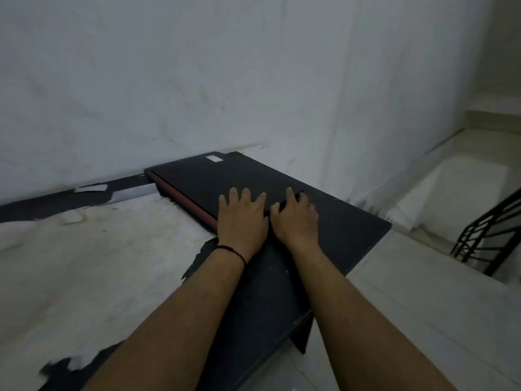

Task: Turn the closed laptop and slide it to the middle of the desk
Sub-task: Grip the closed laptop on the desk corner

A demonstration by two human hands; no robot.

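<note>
Your closed black laptop (225, 179), flat and rectangular with a red strip along its left edge and a small pale sticker on the lid, lies at the far right corner of the worktop (84, 263), a dark surface with worn white covering, close against the white wall (197, 80). Your left hand (242, 218) lies palm-down on the laptop's near end, fingers (239, 197) spread and gripping nothing. Your right hand (296, 218) sits just beside it, fingers curled over the laptop's near right corner.
</note>
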